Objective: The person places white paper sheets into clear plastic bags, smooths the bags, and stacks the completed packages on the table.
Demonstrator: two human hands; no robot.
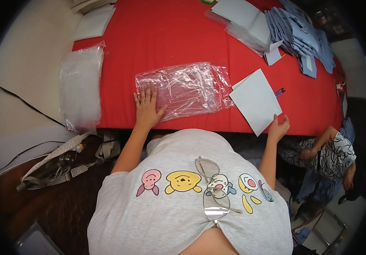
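My left hand (147, 106) lies flat with fingers spread on the left end of a clear, crinkled plastic bag (187, 91) on the red-covered table. To the bag's right is a white sheet (257, 102), set at a slant, with another sheet's edge showing beneath it. Beside that sheet's lower right edge is my right hand (279, 128), its thumb touching or just over the edge. The right fingers are curled but apart, and nothing shows between them.
A stack of clear bags (81, 87) lies at the table's left edge. Pens (280, 92) rest by the white sheet. Farther right are white sheets in plastic (244, 21), a folded card (274, 53) and folded blue garments (293, 36). Another person (329, 153) is at the right.
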